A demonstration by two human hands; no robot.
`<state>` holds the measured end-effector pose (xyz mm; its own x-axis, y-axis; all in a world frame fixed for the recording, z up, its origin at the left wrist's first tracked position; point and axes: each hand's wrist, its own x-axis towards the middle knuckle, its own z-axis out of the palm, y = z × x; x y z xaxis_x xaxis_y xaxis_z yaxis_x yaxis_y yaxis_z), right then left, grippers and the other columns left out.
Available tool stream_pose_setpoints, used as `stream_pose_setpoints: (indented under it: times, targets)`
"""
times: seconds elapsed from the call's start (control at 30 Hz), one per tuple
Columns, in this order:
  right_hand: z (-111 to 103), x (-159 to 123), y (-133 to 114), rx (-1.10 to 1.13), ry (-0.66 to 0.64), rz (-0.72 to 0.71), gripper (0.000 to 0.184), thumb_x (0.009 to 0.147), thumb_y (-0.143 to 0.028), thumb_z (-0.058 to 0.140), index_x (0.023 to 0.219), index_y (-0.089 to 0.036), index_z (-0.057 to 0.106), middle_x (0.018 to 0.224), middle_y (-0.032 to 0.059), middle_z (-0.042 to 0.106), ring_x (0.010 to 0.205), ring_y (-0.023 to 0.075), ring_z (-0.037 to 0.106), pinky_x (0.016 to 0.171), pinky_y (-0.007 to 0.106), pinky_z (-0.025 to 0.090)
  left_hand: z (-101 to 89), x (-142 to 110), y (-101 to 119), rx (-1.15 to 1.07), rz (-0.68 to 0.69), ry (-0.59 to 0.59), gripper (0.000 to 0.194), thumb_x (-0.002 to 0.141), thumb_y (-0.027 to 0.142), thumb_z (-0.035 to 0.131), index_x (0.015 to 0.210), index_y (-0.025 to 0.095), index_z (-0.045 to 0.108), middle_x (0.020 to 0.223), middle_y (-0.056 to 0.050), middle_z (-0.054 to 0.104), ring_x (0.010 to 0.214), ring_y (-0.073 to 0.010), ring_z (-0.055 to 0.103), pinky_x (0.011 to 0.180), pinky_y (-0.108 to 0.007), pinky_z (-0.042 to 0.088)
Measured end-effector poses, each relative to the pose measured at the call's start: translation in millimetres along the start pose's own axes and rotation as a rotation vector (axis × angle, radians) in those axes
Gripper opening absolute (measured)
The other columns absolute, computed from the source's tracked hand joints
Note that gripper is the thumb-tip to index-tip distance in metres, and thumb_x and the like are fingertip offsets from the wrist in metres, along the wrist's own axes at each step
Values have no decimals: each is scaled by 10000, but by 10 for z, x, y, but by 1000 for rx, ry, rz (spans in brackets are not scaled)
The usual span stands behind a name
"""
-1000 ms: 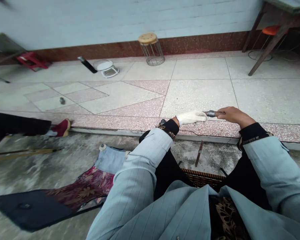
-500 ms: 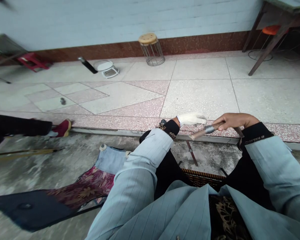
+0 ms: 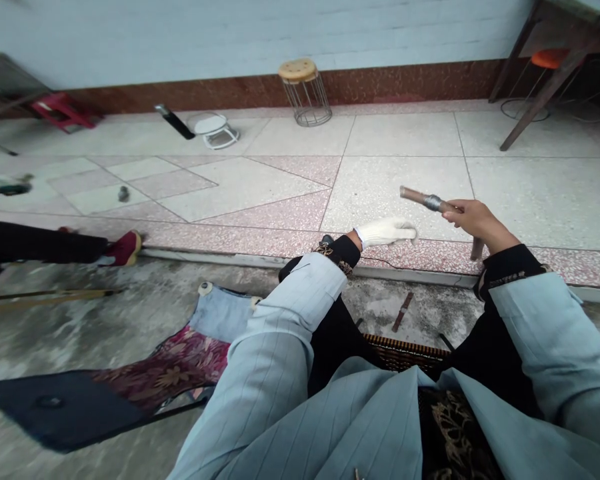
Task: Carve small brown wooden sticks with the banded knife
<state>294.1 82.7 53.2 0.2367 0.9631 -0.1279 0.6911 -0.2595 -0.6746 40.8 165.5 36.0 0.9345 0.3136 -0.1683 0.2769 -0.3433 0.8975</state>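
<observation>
My right hand [image 3: 475, 220], bare, is closed around a brown wooden stick [image 3: 414, 194] with silver wire wound about its middle. The stick is raised above the tiled step and points up to the left. A brown end also shows below the hand; whether it belongs to the same piece I cannot tell. My left hand [image 3: 384, 232] wears a white knit glove and hovers over the step's edge, fingers extended and slightly bent, with nothing visible in them. Under it runs a thin dark wire [image 3: 387, 263]. On the concrete between my legs is a short reddish-brown stick [image 3: 403, 312] with a band round it.
A co-worker's hand [image 3: 10, 187] and red shoe [image 3: 125, 248] are at the left. Fabric pieces [image 3: 175, 367] lie at my left. On the step stand a wooden-topped stool [image 3: 300, 72], a white stool [image 3: 213, 125], a black flask [image 3: 175, 122] and a table [image 3: 550, 100].
My right hand has lifted the wire-wound stick up and away from my left hand. The short stick on the concrete lies at a different angle. A co-worker's hand has appeared at the left.
</observation>
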Motion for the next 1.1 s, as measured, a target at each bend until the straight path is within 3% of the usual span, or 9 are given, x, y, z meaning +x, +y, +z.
stream_pose_setpoints:
  times: [0.13, 0.27, 0.37, 0.5, 0.57, 0.7, 0.8, 0.97, 1.1]
  targets:
    - [-4, -31, -13, -462, -194, -65, 465, 867, -442, 609, 1260, -230, 738, 1191, 118, 732, 1010, 306, 658, 763, 355, 465, 1, -11, 73, 280, -21, 14, 367, 930, 439, 509, 916, 143, 725, 812, -23, 649, 676, -107, 513, 667, -254, 392]
    - [6, -69, -43, -604, -437, -73, 404, 824, -396, 648, 1160, -217, 782, 1173, 132, 739, 1028, 326, 665, 751, 358, 463, 40, -28, 115, 371, -66, 35, 301, 901, 325, 526, 986, 145, 752, 893, -57, 711, 819, -169, 589, 781, -294, 423]
    - [12, -89, -32, -532, -614, -104, 344, 770, -386, 711, 1055, -225, 819, 1011, 98, 767, 932, 292, 679, 745, 341, 468, 57, -24, 115, 374, -74, 31, 263, 872, 267, 564, 1018, 161, 755, 970, -62, 735, 900, -186, 603, 829, -295, 429]
    - [-49, -140, -54, -127, -961, -276, 489, 762, -510, 752, 1154, -222, 801, 1014, 68, 759, 906, 248, 657, 800, 342, 479, 11, -38, 89, 364, -66, 28, 208, 886, 266, 584, 977, 164, 741, 957, -40, 725, 870, -155, 595, 790, -260, 432]
    - [-106, -182, -101, 72, -882, -335, 511, 774, -517, 766, 1202, -238, 780, 1026, 52, 741, 875, 210, 638, 794, 332, 480, -31, -66, 77, 256, -65, 60, 204, 905, 293, 584, 979, 158, 717, 898, -30, 696, 779, -127, 573, 715, -247, 424]
    - [-165, -240, -193, 560, -381, -238, 421, 773, -480, 785, 1080, -192, 763, 797, 25, 640, 686, 140, 550, 628, 279, 449, -90, -129, 76, -167, 10, 165, 293, 972, 391, 511, 950, 139, 659, 705, 16, 539, 592, -73, 442, 572, -215, 346]
    - [-117, -207, -200, 813, -91, -152, 347, 725, -440, 806, 932, -178, 715, 747, 14, 602, 625, 116, 509, 571, 259, 427, -72, -135, 77, -240, -4, 141, 331, 977, 424, 496, 925, 140, 659, 658, 45, 447, 579, -66, 415, 553, -199, 337]
    - [-23, -74, -89, 509, 90, -32, 292, 774, -317, 715, 1013, -152, 749, 726, 25, 616, 597, 127, 523, 599, 287, 446, 25, -77, 40, -210, -18, -66, 300, 943, 419, 549, 948, 153, 688, 812, 8, 573, 596, -58, 434, 527, -196, 349]
    - [-7, -40, -4, -29, 104, -38, 452, 829, -375, 676, 1232, -185, 750, 907, 90, 733, 753, 233, 646, 709, 367, 482, 50, -60, 44, -195, -10, -51, 345, 929, 481, 569, 928, 158, 690, 820, 6, 582, 572, -56, 417, 513, -204, 328]
